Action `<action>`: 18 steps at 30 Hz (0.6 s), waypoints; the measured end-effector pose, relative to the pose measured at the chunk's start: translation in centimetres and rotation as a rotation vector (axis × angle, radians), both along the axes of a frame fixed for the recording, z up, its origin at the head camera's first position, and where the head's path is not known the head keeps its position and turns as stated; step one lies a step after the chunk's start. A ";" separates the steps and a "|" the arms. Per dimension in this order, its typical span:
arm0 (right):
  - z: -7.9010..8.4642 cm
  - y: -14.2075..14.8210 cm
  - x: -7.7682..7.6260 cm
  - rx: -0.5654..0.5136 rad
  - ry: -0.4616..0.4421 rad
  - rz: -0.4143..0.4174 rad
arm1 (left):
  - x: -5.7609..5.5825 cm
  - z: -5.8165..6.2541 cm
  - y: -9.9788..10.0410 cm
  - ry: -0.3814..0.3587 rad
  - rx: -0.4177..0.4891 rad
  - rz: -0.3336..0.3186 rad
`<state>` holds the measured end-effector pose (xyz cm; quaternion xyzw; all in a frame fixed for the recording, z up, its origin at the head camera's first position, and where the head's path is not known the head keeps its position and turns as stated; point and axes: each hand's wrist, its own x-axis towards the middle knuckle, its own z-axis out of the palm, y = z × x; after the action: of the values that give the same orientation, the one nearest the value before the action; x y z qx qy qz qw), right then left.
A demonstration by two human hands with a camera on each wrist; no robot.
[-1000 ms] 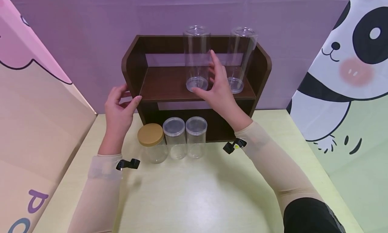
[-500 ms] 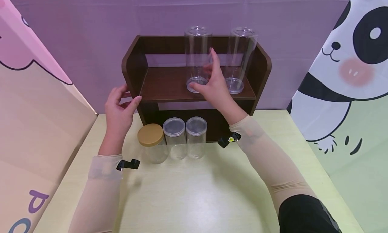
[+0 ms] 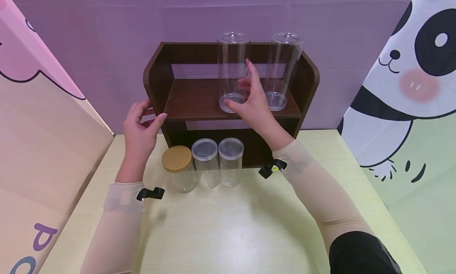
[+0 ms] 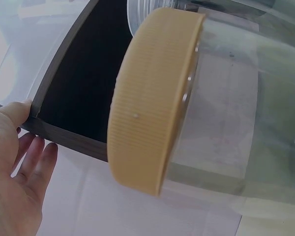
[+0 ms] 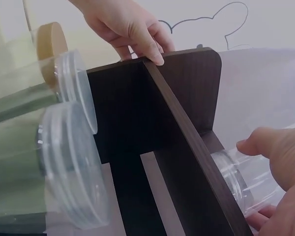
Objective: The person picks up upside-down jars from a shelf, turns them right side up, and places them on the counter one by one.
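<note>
On the upper board of a dark brown two-tier shelf (image 3: 199,99) stand two tall clear jars. My right hand (image 3: 254,107) grips the left tall jar (image 3: 231,64), thumb in front near its lower end and fingers round its right side. In the right wrist view, this jar (image 5: 233,177) shows a clear ridged band beside the board's edge. The other tall jar (image 3: 285,60) stands just right of that hand. My left hand (image 3: 139,127) pinches the shelf's left side panel, thumb at the board's front corner and fingers outside, as the left wrist view shows the hand (image 4: 19,162) doing.
In front of the shelf's lower tier, a jar with a tan lid (image 3: 177,159) and two clear-lidded jars (image 3: 204,151) (image 3: 230,149) stand in a row on the pale table (image 3: 221,234). A purple backdrop (image 3: 107,48) hangs behind; printed panels flank both sides.
My right hand has closed in round the left tall jar, which has shifted slightly right and toward the board's front edge. My left hand has stayed on the side panel.
</note>
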<state>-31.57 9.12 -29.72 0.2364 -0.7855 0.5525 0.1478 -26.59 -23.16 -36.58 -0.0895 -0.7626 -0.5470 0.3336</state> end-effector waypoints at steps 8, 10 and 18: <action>-0.7 1.4 2.1 0.011 0.080 0.033 | -0.1 0.0 -0.1 0.001 0.028 -0.008; -0.9 2.0 2.8 0.017 0.082 0.047 | -0.2 0.0 -0.1 -0.003 0.035 -0.009; -2.0 3.9 5.5 0.008 0.074 0.127 | -0.3 -0.2 -0.2 -0.003 0.028 -0.011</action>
<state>-26.06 13.00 -31.67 0.3066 -0.7651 0.5484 0.1407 -26.92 -23.32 -36.75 -0.0881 -0.7550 -0.5595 0.3305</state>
